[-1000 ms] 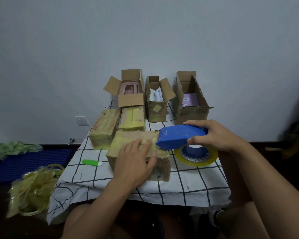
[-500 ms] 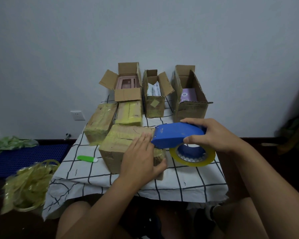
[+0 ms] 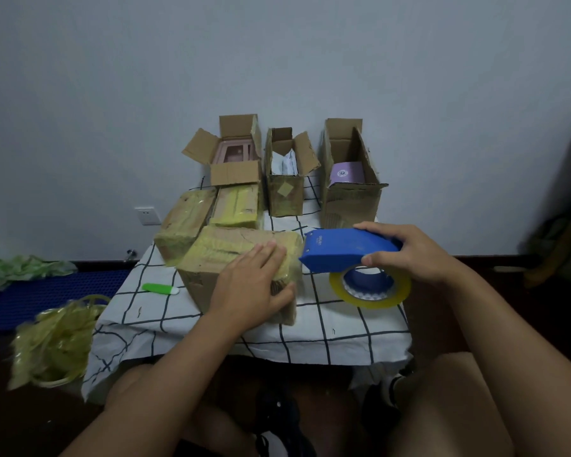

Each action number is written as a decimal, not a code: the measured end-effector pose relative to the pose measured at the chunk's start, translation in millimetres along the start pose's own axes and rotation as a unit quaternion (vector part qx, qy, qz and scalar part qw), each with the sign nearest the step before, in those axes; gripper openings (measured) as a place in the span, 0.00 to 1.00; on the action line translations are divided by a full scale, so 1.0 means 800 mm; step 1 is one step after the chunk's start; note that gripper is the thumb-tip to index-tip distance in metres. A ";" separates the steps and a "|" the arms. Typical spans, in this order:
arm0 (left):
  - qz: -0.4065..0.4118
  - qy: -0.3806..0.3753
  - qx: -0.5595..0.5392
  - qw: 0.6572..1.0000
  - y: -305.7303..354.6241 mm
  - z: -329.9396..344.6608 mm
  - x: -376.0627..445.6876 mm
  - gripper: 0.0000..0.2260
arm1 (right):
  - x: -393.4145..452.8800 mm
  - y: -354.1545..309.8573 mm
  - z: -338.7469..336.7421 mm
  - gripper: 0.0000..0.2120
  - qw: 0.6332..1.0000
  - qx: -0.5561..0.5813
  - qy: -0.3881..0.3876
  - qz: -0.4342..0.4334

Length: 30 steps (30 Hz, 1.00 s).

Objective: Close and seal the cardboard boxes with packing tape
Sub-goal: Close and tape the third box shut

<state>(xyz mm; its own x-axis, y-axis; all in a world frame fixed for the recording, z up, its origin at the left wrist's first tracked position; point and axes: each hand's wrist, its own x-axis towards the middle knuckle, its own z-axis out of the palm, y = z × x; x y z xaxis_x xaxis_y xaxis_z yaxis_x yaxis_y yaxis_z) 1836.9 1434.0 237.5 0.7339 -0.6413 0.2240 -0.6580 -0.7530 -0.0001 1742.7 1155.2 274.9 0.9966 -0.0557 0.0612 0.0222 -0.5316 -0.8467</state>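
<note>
A closed cardboard box [image 3: 218, 255] wrapped in yellowish tape lies at the front of the small table. My left hand [image 3: 251, 288] lies on its top right corner, fingers straight and thumb down the near side. My right hand [image 3: 409, 252] grips a blue tape dispenser [image 3: 343, 252] with a yellow tape roll [image 3: 370, 291] hanging under it. The dispenser's front edge sits at the box's right end. Two more taped boxes [image 3: 185, 222] [image 3: 236, 207] lie behind it. At the back stand three open boxes [image 3: 233, 159] [image 3: 285, 179] [image 3: 350, 189] with items inside.
A checked white cloth [image 3: 310, 338] covers the table. A green and white cutter [image 3: 160, 288] lies left of the front box. On the floor at left sit a bundle of used yellow tape [image 3: 56, 344], a blue mat [image 3: 47, 291] and green plastic [image 3: 23, 268]. My knees are under the table.
My left hand slid to the right along the box top to its right corner. The dispenser moved slightly right, off the box top to its right end. The camera tilted up a little.
</note>
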 end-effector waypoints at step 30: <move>0.081 -0.092 0.033 0.992 0.008 -0.026 0.013 0.34 | 0.041 -0.045 0.002 0.16 0.978 -0.185 -0.094 0.026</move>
<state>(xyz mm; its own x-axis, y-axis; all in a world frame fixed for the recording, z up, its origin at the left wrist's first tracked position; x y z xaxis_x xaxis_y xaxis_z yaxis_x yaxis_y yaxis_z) 1836.8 1425.8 260.1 0.6412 -0.7666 0.0346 -0.7622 -0.6414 -0.0874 1774.8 1174.0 306.2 0.9934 0.0465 -0.1045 -0.0249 -0.8034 -0.5949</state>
